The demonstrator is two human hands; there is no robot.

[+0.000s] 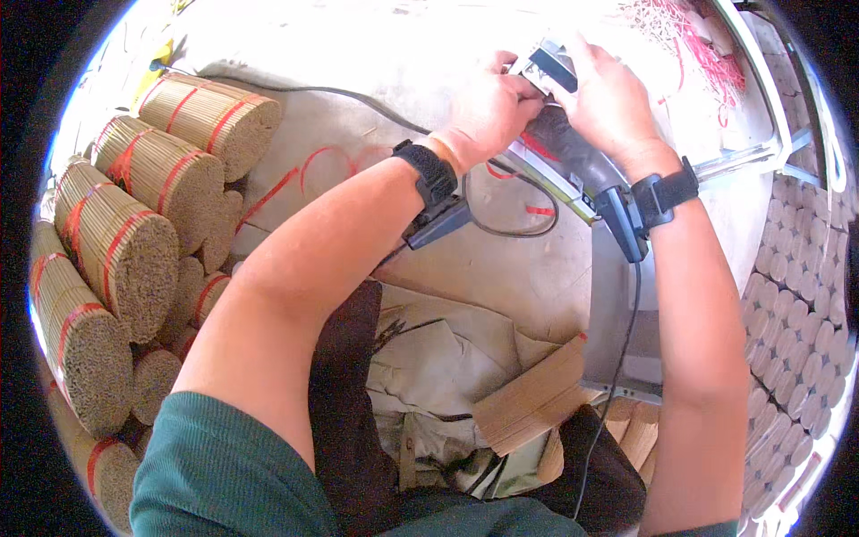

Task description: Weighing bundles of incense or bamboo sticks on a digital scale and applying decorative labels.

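My left hand (pixel 490 115) is closed at the upper middle, its fingers curled against the edge of a small silvery metal block with a dark face (pixel 553 68). What those fingers pinch, if anything, is hidden. From the other side, my right hand (pixel 610 100) has its thumb and fingers round that block. Below both hands a dark rounded machine body (pixel 580 143) runs down toward the right, with a pale metal rail (pixel 559 183) along its left side. Bits of red strap lie by it. Each wrist wears a black band with a dark box attached.
Bundles of thin wooden sticks (pixel 116 251) tied with red strap are stacked at the left. A black cable (pixel 358 100) crosses the pale surface. Loose red-pink straps (pixel 693 45) lie at the upper right. Another bundle (pixel 530 394) lies near my legs. More stacked bundles (pixel 792 313) stand at the far right.
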